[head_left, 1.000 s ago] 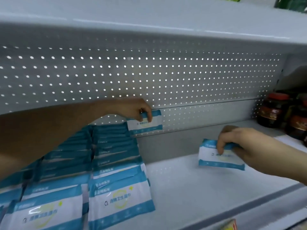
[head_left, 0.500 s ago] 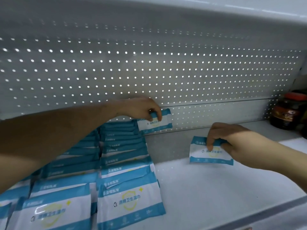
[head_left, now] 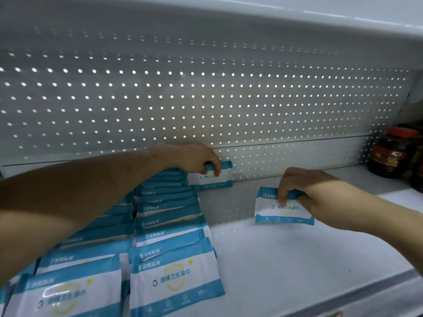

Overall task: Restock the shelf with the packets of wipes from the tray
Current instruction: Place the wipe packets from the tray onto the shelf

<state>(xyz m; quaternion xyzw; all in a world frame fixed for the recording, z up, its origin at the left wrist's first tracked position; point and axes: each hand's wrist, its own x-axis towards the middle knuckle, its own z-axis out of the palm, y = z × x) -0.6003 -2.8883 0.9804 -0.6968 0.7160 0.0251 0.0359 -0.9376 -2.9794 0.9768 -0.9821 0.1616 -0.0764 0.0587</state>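
- Step in hand: placing, both hands loaded. Tray is out of sight from where I stand.
- Left hand (head_left: 194, 159) pinches the top edge of one packet (head_left: 220, 178). It stands upright against the back panel (head_left: 206, 99), at about 11 o'clock from shelf centre, just past the far end of the stocked rows (head_left: 169, 216).
- Right hand (head_left: 304, 191) grips a second packet (head_left: 283, 210) by its top edge, at 2 o'clock. Can't tell if its bottom edge is touching the shelf (head_left: 297, 259).
- Next, my guess: seat the left one as the head of a new row, then slide the right one in front of it, label forward, and only then let go.
- Around: dark jar (head_left: 393, 152) with a red lid at 3 o'clock, well apart; shelf above (head_left: 274, 10) at 12.
- In the way: the left forearm crosses over the stocked rows, so a brush could tip them. Thin packets may flop once released.
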